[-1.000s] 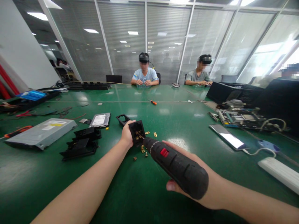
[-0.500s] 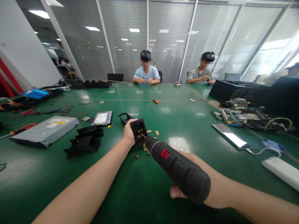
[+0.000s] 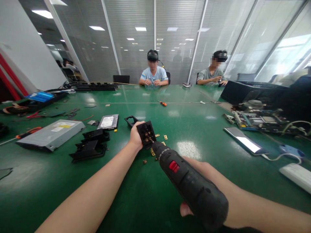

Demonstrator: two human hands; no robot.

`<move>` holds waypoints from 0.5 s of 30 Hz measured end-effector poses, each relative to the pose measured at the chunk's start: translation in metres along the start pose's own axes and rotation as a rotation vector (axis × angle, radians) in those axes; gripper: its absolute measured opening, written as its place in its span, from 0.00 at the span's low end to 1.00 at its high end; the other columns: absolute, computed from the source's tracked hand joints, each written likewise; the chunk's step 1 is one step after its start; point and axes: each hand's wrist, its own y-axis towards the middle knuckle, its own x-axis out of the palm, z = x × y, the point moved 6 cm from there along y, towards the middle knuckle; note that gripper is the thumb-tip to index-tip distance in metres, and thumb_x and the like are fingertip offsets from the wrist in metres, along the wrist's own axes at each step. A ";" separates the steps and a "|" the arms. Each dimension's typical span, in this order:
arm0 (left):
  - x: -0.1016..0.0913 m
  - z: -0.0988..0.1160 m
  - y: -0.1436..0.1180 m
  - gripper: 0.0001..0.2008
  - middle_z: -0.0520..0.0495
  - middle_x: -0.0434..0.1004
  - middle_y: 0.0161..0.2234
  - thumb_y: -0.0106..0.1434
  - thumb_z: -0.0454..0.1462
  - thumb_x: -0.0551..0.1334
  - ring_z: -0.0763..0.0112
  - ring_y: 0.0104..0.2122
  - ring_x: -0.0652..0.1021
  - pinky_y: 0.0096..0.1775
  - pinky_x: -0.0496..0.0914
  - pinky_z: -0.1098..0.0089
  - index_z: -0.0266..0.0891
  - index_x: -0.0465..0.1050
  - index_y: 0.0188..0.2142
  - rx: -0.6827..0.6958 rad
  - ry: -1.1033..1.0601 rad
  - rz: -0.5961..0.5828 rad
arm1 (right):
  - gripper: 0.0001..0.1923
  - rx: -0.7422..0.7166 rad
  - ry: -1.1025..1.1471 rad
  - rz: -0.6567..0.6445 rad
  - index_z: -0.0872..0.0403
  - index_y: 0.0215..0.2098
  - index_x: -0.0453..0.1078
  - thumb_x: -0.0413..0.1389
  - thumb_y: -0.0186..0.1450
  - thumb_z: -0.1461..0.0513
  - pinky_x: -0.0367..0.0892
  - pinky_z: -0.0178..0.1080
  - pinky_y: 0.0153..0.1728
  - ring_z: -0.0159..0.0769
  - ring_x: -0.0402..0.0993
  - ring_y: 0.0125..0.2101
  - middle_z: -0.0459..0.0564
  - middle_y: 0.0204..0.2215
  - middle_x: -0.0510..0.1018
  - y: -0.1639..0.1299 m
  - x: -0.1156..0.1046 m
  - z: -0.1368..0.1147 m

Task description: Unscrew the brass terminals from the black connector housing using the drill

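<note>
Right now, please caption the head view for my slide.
Right hand points a black power drill into a square black plastic housing held in the left hand.

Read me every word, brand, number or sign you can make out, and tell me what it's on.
Nothing reads clearly enough to quote.
Drill: ring of tiny numbers near the tip, too blurred.
Hard drive: label print too small.
Grey metal box: label print too small.

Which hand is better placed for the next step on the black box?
Probably the right: the right hand grips the drill, whose bit points into the black box. The left hand is busy holding that box.
</note>
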 end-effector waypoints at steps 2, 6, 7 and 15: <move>0.000 0.000 0.000 0.11 0.51 0.74 0.22 0.56 0.45 0.65 0.65 0.22 0.76 0.28 0.72 0.65 0.40 0.71 0.28 0.002 -0.002 -0.009 | 0.46 -0.009 0.000 0.020 0.53 0.69 0.67 0.75 0.57 0.53 0.79 0.49 0.50 0.56 0.81 0.53 0.54 0.48 0.86 -0.001 -0.001 0.003; 0.000 -0.001 0.000 0.11 0.52 0.73 0.22 0.57 0.45 0.65 0.65 0.22 0.77 0.28 0.73 0.65 0.41 0.71 0.29 0.005 -0.026 -0.002 | 0.51 -0.043 0.008 0.008 0.51 0.76 0.55 0.72 0.61 0.56 0.81 0.45 0.43 0.54 0.84 0.48 0.53 0.44 0.86 -0.003 -0.004 0.008; 0.000 -0.001 0.000 0.10 0.52 0.73 0.23 0.57 0.44 0.65 0.65 0.22 0.77 0.29 0.73 0.65 0.40 0.71 0.29 0.009 -0.032 0.000 | 0.51 -0.057 0.007 0.001 0.50 0.76 0.54 0.72 0.62 0.56 0.82 0.44 0.41 0.52 0.85 0.45 0.53 0.43 0.86 -0.003 -0.005 0.008; -0.001 -0.001 -0.004 0.11 0.52 0.74 0.22 0.55 0.44 0.69 0.64 0.23 0.78 0.30 0.73 0.65 0.40 0.72 0.30 0.030 -0.068 0.052 | 0.51 -0.039 -0.059 0.018 0.48 0.76 0.58 0.73 0.59 0.56 0.83 0.45 0.41 0.56 0.85 0.46 0.53 0.45 0.87 -0.003 -0.004 0.010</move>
